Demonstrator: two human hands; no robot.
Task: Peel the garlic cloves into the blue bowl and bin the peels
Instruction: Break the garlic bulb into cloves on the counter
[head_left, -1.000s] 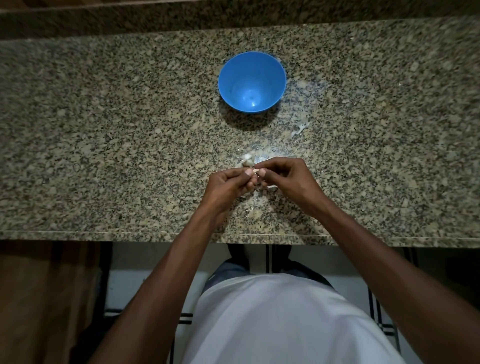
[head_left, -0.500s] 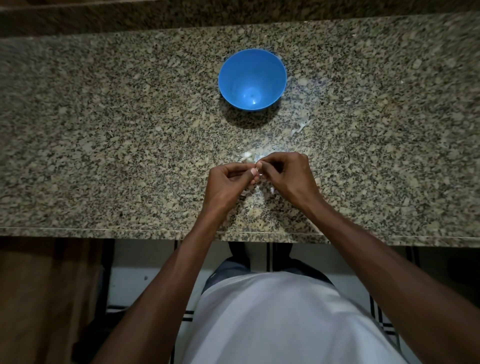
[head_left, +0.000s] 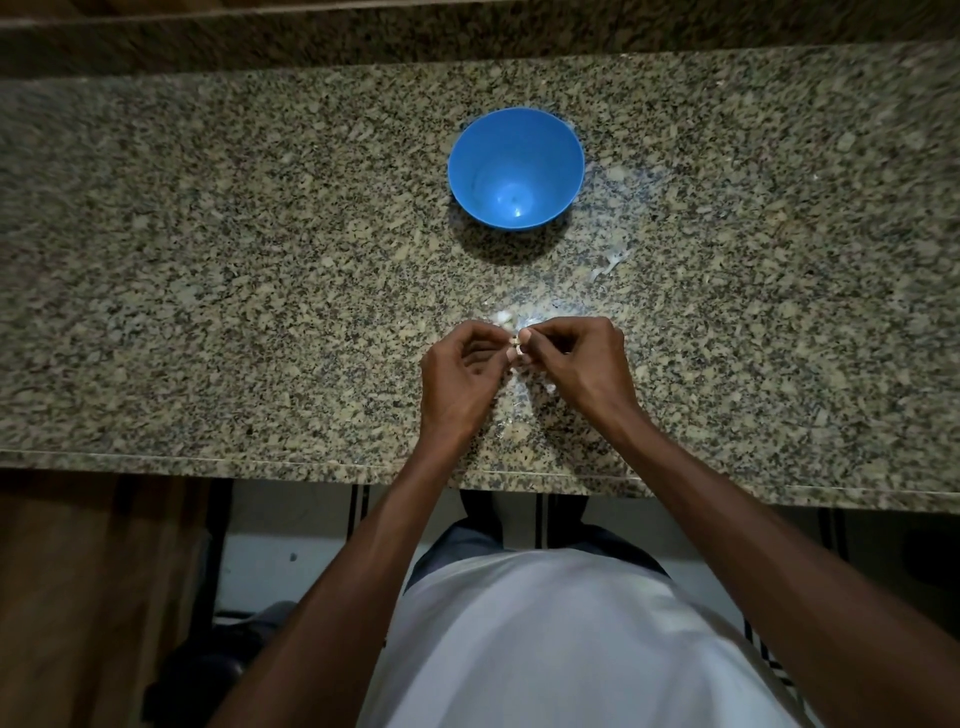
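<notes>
A blue bowl (head_left: 516, 167) stands on the granite counter (head_left: 208, 286), with nothing plainly visible inside it. Just above the counter near its front edge, my left hand (head_left: 460, 379) and my right hand (head_left: 576, 366) meet fingertip to fingertip. Between them they pinch a small pale garlic clove (head_left: 516, 347), mostly hidden by the fingers. More pale garlic pieces (head_left: 501, 318) lie on the counter just beyond my fingertips. Thin white peel scraps (head_left: 613, 262) lie to the right of the bowl's shadow.
The counter's front edge (head_left: 311, 462) runs below my wrists, with the floor and my white shirt under it. A raised granite ledge (head_left: 467, 31) backs the counter. No bin is in view.
Both hands have shifted slightly away from me, and the fingertips have worked around the clove. The bowl has not moved.
</notes>
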